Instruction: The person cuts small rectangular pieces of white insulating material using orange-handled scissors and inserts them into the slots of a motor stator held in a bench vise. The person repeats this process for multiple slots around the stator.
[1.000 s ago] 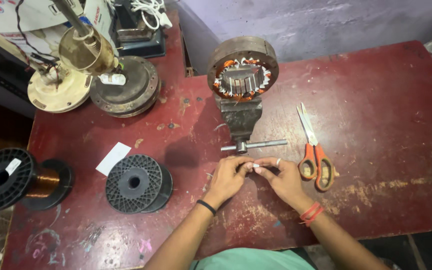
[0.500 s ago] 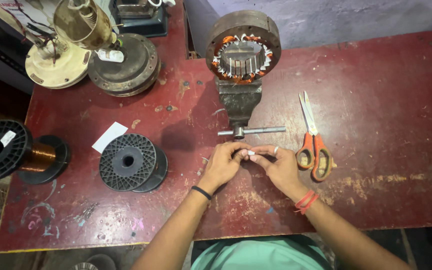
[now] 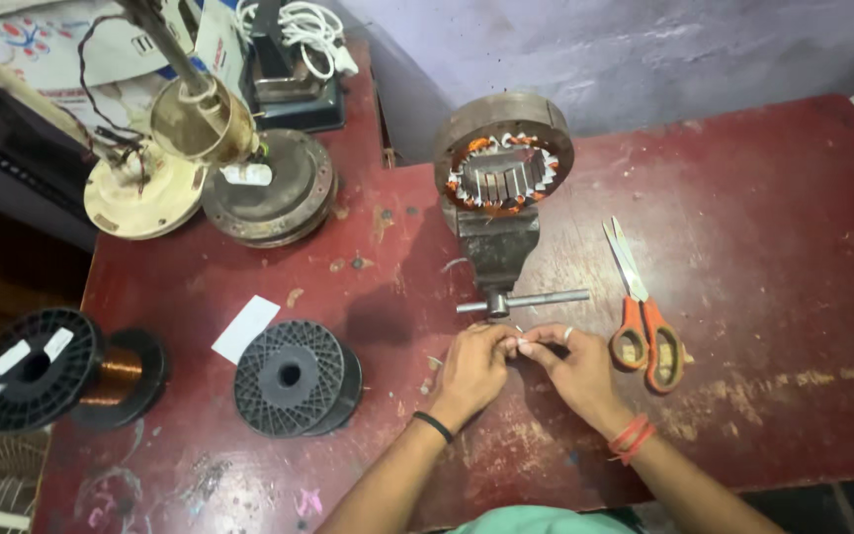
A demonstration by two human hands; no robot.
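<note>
Both hands meet low on the red table (image 3: 763, 198), just in front of the vise handle (image 3: 531, 301): left hand (image 3: 471, 371) and right hand (image 3: 575, 368) have fingers pressed together, pinching one small pale piece (image 3: 519, 343) between the fingertips, too small to identify. The motor stator (image 3: 502, 163) sits clamped upright in the vise (image 3: 496, 247) directly behind the hands. Orange-handled scissors (image 3: 641, 311) lie just beside the right hand, and an empty black spool (image 3: 294, 378) stands near the left.
</note>
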